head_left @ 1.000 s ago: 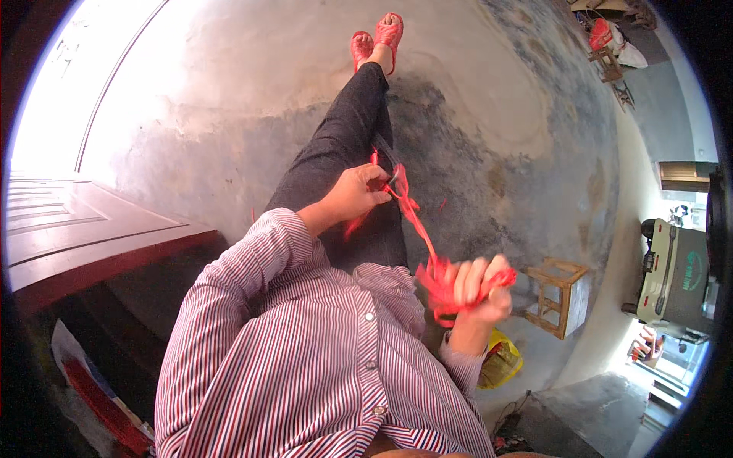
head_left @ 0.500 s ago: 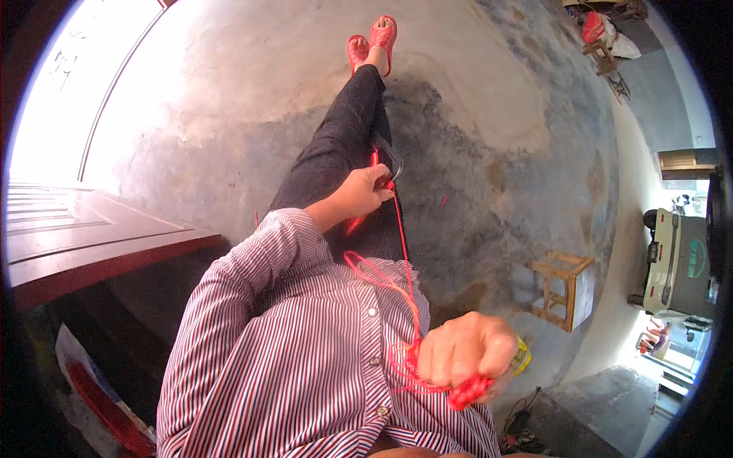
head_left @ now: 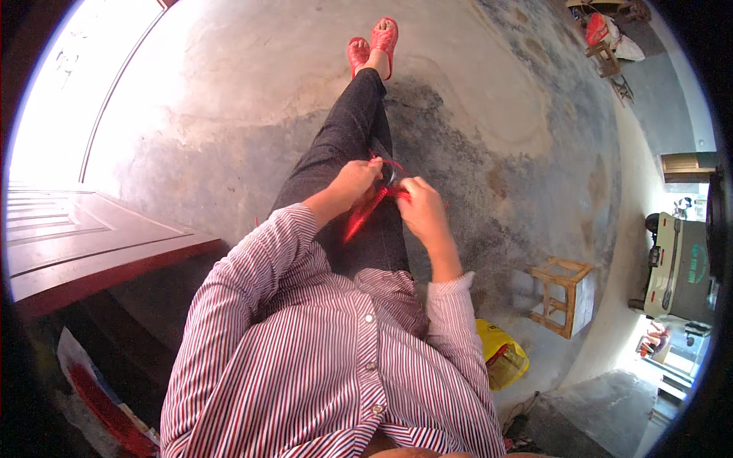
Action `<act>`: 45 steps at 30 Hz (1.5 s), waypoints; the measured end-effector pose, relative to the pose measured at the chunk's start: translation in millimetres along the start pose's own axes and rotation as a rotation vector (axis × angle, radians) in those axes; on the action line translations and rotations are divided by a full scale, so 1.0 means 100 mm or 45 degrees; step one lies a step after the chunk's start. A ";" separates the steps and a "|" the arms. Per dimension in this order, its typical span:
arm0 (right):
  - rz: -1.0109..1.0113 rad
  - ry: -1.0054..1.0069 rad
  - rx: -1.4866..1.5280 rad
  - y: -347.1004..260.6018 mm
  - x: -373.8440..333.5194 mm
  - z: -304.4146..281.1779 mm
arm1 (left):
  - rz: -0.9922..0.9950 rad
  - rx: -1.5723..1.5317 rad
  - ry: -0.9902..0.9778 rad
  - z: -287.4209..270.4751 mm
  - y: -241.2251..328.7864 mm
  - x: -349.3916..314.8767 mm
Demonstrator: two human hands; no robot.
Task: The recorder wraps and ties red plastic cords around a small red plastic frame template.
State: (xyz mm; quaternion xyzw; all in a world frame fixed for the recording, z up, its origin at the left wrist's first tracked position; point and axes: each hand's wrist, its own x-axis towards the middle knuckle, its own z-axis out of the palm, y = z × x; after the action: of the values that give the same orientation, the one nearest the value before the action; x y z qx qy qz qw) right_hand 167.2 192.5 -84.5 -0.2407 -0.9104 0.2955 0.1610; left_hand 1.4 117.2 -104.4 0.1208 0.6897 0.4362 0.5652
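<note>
at far left the brown panelled board (head_left: 99,233) stands well apart from the hands, so a knock there seems unlikely. next comes the left hand (head_left: 356,181), over the dark trousers (head_left: 382,250), which carry the work: the red strand (head_left: 365,217) lies across them, running from their right edge, between the hands, back toward their middle. should the left pinch slacken, i judge the strand could slip and its loose part slide off that edge. a hard or uneven pull by the right hand (head_left: 424,210) might snarl it or tighten it in the wrong spot. farther right, a swinging elbow could brush the yellow bag (head_left: 505,353), just beside the striped sleeve (head_left: 456,320); the wooden stool (head_left: 565,296) looks out of reach of that.

as to pose, the left forearm slants up and inward, back of the hand uppermost, thumb and fingertips drawn together on the strand. the right forearm rises steeply just past the trousers' right edge, hand turned inward, its fingertips seemingly clamped on the strand too; blur hides exactly how the thumb presses. the hands sit near each other, apparently not touching.
</note>
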 end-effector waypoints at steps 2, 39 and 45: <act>0.237 -0.033 0.216 -0.03 0.10 0.22 | 0.142 0.167 0.088 0.02 -0.15 0.11; 1.127 0.444 2.277 0.33 -1.83 -0.28 | 1.209 0.698 0.189 0.12 -0.19 -0.61; 0.628 -0.050 2.262 -0.45 -1.04 -0.06 | 0.388 0.040 -0.858 0.34 0.07 -1.29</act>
State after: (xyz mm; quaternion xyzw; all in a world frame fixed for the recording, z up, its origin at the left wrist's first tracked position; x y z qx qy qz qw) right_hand 240.9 107.8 -67.8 -0.2109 -0.2744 0.9158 0.2036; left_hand 71.6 52.3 -11.8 0.3677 0.4455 0.4404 0.6873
